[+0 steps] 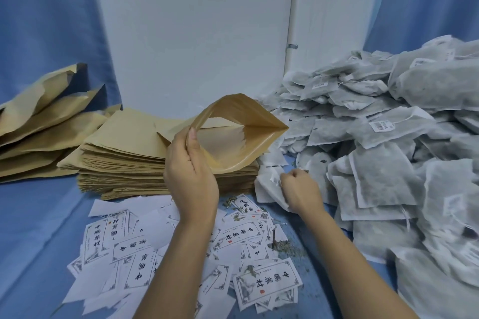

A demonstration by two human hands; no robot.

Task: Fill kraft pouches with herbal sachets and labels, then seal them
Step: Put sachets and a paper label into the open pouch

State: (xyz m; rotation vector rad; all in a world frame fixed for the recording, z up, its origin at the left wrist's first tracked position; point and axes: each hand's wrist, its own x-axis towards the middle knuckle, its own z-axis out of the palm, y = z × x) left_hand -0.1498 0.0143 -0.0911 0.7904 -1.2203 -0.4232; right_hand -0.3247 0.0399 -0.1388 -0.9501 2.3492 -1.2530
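My left hand [190,176] holds a kraft pouch [248,122] up by its rim, thumb on the edge, with the mouth gaping open toward me. Nothing shows inside the pouch. My right hand [302,193] grips a white herbal sachet [267,186] at the near edge of the big sachet pile [388,137] on the right. Printed paper labels [267,285] lie scattered on the blue cloth in front of me.
A thick stack of flat kraft pouches [124,160] lies behind my left hand. Filled, puffed pouches [44,122] lean at the far left. Loose dried herb crumbs [285,246] are spilled among the labels. A white wall panel stands behind.
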